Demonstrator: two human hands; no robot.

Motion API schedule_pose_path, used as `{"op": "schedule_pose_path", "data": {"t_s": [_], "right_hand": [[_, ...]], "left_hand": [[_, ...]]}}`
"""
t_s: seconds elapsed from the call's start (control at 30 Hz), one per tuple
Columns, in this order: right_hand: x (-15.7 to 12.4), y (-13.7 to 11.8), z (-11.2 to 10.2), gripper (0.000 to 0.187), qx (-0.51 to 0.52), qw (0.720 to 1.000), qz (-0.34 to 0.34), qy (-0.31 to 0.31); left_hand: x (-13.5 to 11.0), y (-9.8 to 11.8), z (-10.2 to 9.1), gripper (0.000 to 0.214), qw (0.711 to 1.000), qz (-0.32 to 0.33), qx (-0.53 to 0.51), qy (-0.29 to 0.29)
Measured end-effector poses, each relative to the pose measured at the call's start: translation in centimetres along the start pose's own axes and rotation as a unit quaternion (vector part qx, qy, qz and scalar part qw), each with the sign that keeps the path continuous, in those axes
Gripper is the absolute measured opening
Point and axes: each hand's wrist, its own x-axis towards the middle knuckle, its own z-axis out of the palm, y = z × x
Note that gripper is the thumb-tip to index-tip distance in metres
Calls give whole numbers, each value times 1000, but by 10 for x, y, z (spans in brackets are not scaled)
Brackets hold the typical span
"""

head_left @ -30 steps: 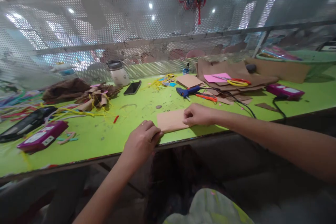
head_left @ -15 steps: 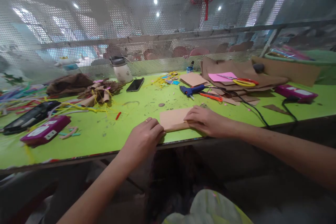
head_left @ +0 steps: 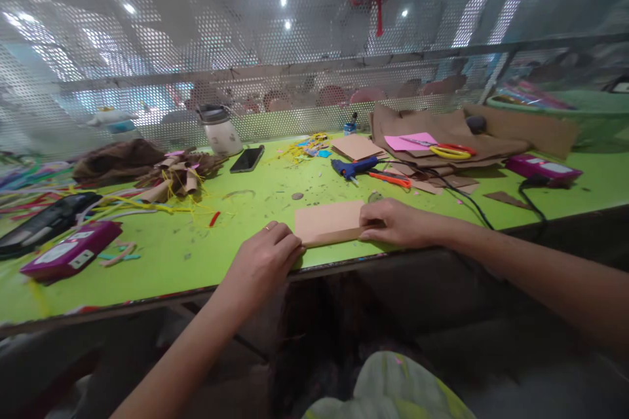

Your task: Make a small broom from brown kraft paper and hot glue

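Since the earlier views, the right hand [head_left: 388, 222] has moved from over the right part of the brown paper [head_left: 327, 217] out to that sheet's right end, uncovering more of its surface and near-edge fold.

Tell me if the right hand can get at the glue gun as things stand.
Probably yes: the glue gun lies just beyond the right hand, with nothing tall seen between them. The hand is at the right end of the paper, though, so it would likely have to leave that first.
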Motion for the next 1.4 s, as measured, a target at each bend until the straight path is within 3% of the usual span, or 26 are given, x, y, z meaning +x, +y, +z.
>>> {"op": "schedule_pose_path", "data": {"t_s": [0.23,0.47,0.7,0.97,1.1,1.2,1.4], "right_hand": [[-10,3,2,20,42,997,-29,51],[-9,1,-5,28,31,999,15,12],[-1,-1,-9,24,38,991,129,-22],[7,0,-15,20,37,988,136,-69],[6,-4,-16,15,9,993,100,-66],[2,-5,-14,16,-34,998,32,-50],[-6,-2,-5,26,-165,976,-143,9]], "left_hand": [[1,1,0,20,1000,-5,-5,3],[1,0,-1,20,1000,-14,-18,-9],[2,-2,-1,20,999,-11,-27,-16],[9,-9,-4,20,996,25,25,-77],[16,-5,-15,14,983,91,88,-130],[21,1,-21,9,970,118,127,-170],[22,-3,-17,14,972,134,131,-139]]}}
